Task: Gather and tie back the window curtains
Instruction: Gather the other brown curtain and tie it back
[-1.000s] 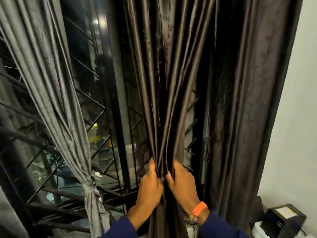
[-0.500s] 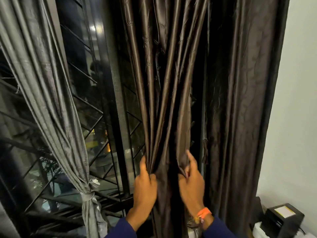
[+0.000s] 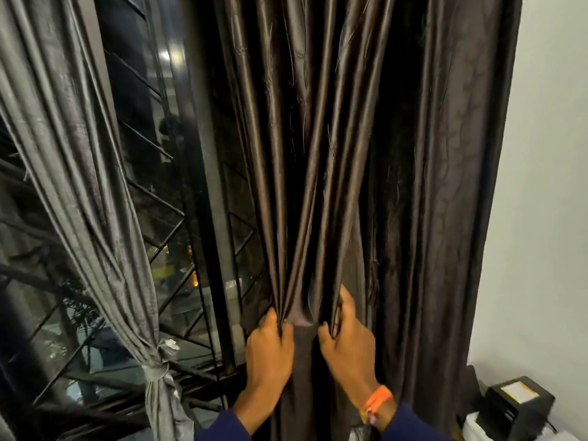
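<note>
While both mitts bunch it up, left hand (image 3: pixel 270 348) and right hand (image 3: pixel 348 342) clenched on folds of the brown curtain (image 3: pixel 305 173) hanging right of the window grille (image 3: pixel 178 237), slippery satin, could easily slide loose before tying.

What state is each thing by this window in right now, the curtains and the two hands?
Grey curtain: gathered, tied with a knot low down.
Dark brown curtain: bunched into folds, not yet tied.
Left hand: grips the folds on the window side.
Right hand: grips the folds on the wall side.
Far dark curtain panel: hangs loose.
Black box: sits by the wall.
</note>
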